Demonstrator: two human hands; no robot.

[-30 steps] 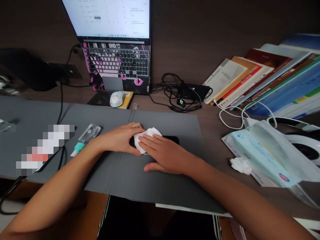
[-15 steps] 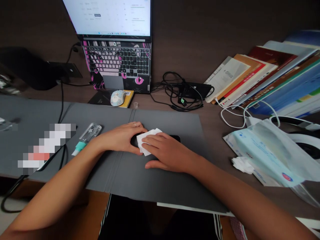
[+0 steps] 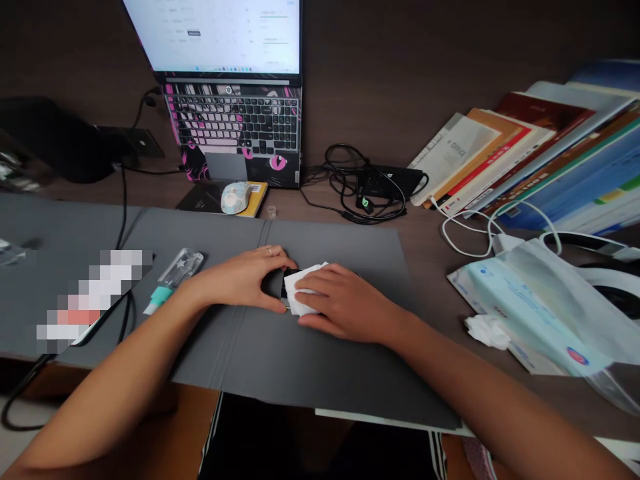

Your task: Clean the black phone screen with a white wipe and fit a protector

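Observation:
A black phone lies on the grey desk mat, mostly covered by my hands. My left hand, a ring on one finger, curls round the phone's left end and holds it in place. My right hand presses a crumpled white tissue down on the phone's face with its fingers bent over the tissue. The two hands almost touch at the phone's left end.
An open laptop stands at the back, a mouse in front of it. Tangled black cables and a white cable lie right of it. Books, a tissue pack and a used tissue sit right; a small spray bottle left.
My right hand has slid the tissue to the right along the phone and its fingers have curled more. My left hand has stayed on the phone's left end.

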